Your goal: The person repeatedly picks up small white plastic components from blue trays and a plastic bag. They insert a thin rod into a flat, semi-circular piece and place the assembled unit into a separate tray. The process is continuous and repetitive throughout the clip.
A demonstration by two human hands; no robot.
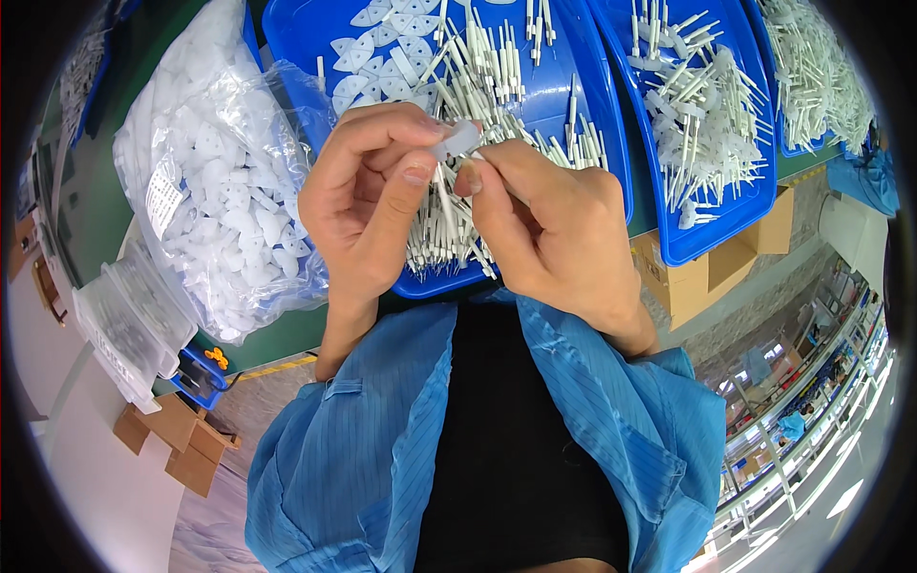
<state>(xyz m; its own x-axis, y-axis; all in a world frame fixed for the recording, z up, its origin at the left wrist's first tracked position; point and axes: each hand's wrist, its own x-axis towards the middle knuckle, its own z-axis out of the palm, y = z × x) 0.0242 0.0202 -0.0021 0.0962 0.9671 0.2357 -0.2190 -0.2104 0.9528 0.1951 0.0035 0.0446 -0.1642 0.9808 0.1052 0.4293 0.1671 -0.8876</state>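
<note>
In front of my chest, over a blue tray (554,88), both hands meet around a small translucent white plastic piece (460,140). My left hand (358,196) pinches it between thumb and forefinger. My right hand (564,224) is closed right beside it, thumb and forefinger pressed together on what looks like the end of a thin white rod, mostly hidden by the fingers. Below them the tray holds a heap of white rods with thin metal tips (487,67). Flat fan-shaped white pieces (382,57) with small holes lie at its far left.
Left of the tray, a clear bag (229,201) bulges with white plastic pieces. Clear plastic boxes (129,334) and a small blue basket (196,374) sit nearer. On the right, another blue tray (673,250) holds rods with white pieces attached, above a cardboard box (683,296).
</note>
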